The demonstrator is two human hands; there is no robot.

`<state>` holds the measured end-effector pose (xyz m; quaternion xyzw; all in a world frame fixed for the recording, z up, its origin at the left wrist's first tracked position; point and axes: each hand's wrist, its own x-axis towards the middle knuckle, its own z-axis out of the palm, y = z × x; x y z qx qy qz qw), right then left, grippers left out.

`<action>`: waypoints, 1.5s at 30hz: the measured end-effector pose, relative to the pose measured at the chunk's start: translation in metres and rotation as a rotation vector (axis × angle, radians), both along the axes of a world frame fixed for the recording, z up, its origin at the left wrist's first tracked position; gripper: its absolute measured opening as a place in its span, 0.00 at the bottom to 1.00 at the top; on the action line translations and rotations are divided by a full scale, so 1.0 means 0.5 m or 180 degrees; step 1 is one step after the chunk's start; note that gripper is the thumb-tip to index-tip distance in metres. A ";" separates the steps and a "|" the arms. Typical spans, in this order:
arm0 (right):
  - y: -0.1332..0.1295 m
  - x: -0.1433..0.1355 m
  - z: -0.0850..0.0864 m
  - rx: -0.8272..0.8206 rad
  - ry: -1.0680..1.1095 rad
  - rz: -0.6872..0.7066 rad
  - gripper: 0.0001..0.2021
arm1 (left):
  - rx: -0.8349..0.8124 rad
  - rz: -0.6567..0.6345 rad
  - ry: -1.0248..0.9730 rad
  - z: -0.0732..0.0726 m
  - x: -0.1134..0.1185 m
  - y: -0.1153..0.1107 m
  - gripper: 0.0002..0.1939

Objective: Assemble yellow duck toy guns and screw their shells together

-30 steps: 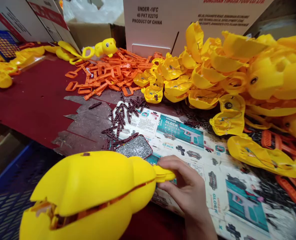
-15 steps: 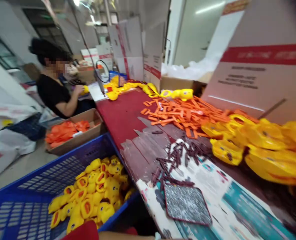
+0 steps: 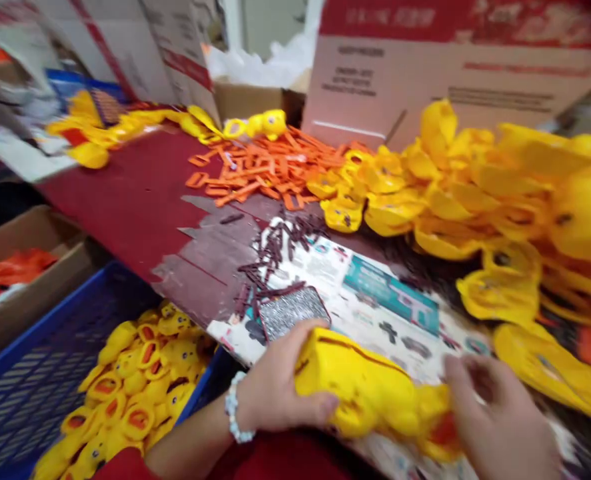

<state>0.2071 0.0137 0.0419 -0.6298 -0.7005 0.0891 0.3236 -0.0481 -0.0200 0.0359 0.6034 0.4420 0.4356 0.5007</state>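
My left hand (image 3: 285,387), a beaded bracelet at its wrist, grips one end of a yellow plastic duck toy (image 3: 370,387) held above the table's near edge. A dark slot runs along the toy's upper side, and its orange-red beak points to the right. Close against the beak end is my right hand (image 3: 500,413), its fingers curled together and somewhat blurred; what they hold, if anything, is hidden. Behind the toy lies a grey speckled pad (image 3: 295,312) with a dark red rim. Small dark brown strips (image 3: 275,250) are heaped just beyond the pad.
Yellow duck-shaped shells (image 3: 475,180) pile up on the right. Orange plastic handles (image 3: 260,167) lie at the back, before cardboard boxes (image 3: 365,87). At lower left stands a blue crate (image 3: 10,393) holding yellow ducks, beside a carton (image 3: 25,230) of orange pieces.
The view has turned to the right and down. Both my hands now show, with the duck toy in my left hand. The co-worker at the left has gone out of view.
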 end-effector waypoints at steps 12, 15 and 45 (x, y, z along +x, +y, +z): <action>-0.050 -0.152 0.014 0.0362 -0.0669 0.1582 0.27 | -0.0717 -0.0242 -0.0373 -0.029 0.020 0.021 0.32; -0.047 -0.144 0.016 0.0325 -0.0392 0.1611 0.27 | -0.0858 -0.0245 -0.0470 -0.030 0.015 0.020 0.27; -0.059 -0.142 0.008 0.0335 -0.0301 0.1641 0.28 | 0.1124 -0.0839 0.1054 -0.047 -0.035 0.027 0.30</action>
